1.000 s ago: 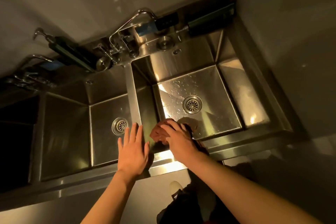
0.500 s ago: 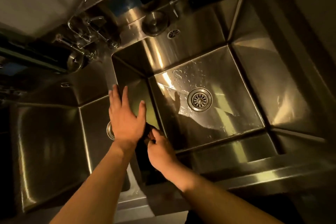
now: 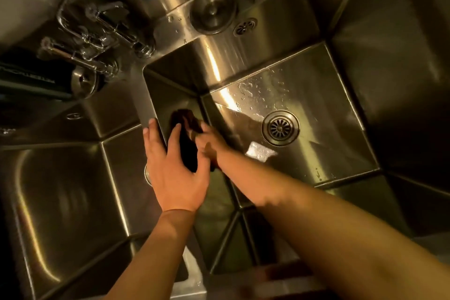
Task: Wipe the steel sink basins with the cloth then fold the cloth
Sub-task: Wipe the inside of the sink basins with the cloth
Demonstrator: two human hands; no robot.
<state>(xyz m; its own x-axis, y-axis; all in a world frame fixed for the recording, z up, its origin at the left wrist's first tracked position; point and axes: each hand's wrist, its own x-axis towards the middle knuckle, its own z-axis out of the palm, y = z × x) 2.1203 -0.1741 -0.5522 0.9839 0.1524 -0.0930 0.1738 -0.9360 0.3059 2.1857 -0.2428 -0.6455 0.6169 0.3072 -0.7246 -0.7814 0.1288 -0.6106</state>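
Note:
A steel double sink fills the view. In the right basin (image 3: 323,105) the floor is wet around a round drain (image 3: 280,127). My right hand (image 3: 211,143) reaches down into this basin and presses a dark reddish cloth (image 3: 186,120) against its left inner wall, close to the floor. The hand is blurred. My left hand (image 3: 174,165) rests with spread fingers on the divider (image 3: 146,95) between the basins, gripping its top edge. The left basin (image 3: 65,190) lies to the left, its drain mostly hidden under my left hand.
A chrome faucet (image 3: 97,29) with handles stands at the back above the divider. A round steel plug (image 3: 213,11) and an overflow grille (image 3: 244,25) sit on the back ledge. A dark dispenser (image 3: 29,80) lies at the left.
The view has moved closer over the sink. My right hand carried the cloth from the front rim down along the right basin's left wall. My left hand slid forward along the divider.

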